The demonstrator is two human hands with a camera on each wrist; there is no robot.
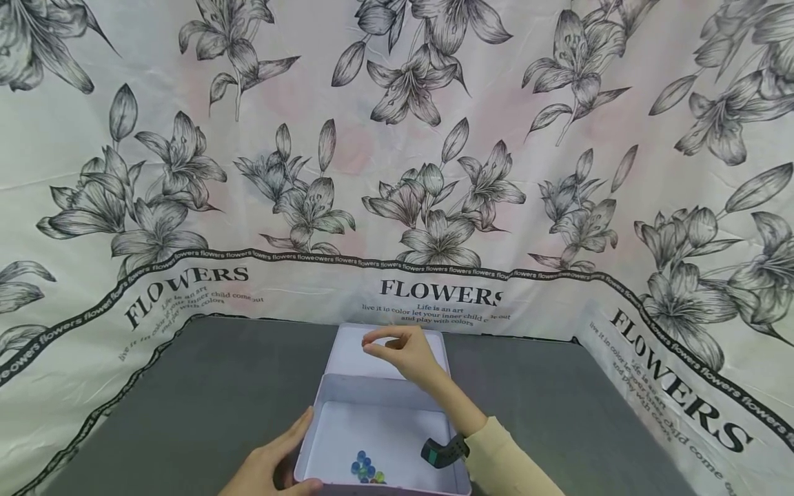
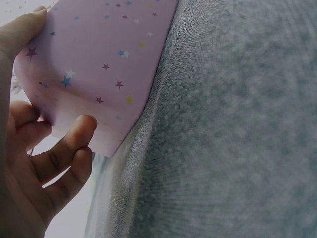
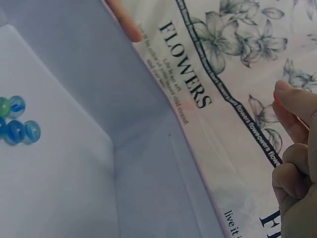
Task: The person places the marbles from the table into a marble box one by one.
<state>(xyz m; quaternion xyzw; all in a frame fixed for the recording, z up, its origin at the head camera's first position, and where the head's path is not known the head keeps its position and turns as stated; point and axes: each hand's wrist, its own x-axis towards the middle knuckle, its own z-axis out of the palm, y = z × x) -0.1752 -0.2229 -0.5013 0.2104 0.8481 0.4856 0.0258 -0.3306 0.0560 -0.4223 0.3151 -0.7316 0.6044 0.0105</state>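
A lidded box point(image 1: 397, 441) with a pale lilac inside stands on the dark cloth, its lid point(image 1: 347, 351) laid back behind it. Stars dot its pink outer wall point(image 2: 94, 54) in the left wrist view. My left hand point(image 1: 269, 458) grips the box's near left corner, thumb over the front rim and fingers along the side. Several blue and green glass marbles point(image 1: 364, 468) cluster inside by the front wall. Above the lid, my right hand point(image 1: 406, 351) pinches a small orange-red thing point(image 3: 276, 97) between thumb and index finger; the fingertips mostly hide it.
Dark grey cloth point(image 1: 229, 393) covers the table on both sides of the box. A white curtain point(image 1: 434, 227) printed with flowers and lettering hangs at the back and sides. A black band point(image 1: 443, 451) sits on my right wrist, over the box's right part in the head view.
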